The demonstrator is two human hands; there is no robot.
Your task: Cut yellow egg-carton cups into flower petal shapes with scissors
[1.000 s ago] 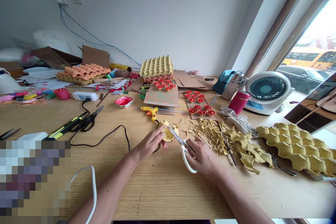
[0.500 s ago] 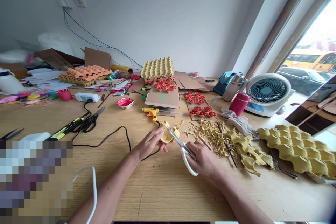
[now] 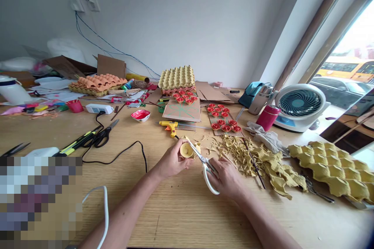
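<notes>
Over the middle of the table, my left hand [image 3: 174,159] grips a yellow egg-carton cup [image 3: 186,150] with its hollow facing up. My right hand [image 3: 225,173] is closed around the white handles of a pair of scissors [image 3: 208,177]. Their blades lie along the cup's right edge, beside a piece of yellow pulp. To the right of the scissors spreads a heap of yellow carton scraps [image 3: 239,155]. A yellow glue gun [image 3: 169,125] lies just beyond the cup, its black cord passing behind my left hand.
Red paper flowers [image 3: 226,127] sit on cardboard at centre right. A yellow egg tray [image 3: 333,167] lies far right, with a fan [image 3: 300,103] behind it. Black scissors [image 3: 103,137], a utility knife [image 3: 76,142] and a bowl of red paint [image 3: 140,115] are on the left.
My left hand has turned the cup slightly, so its hollow shows more fully, and its fingers have curled beneath it. The scissors stay at the cup's right edge. The view has shifted slightly.
</notes>
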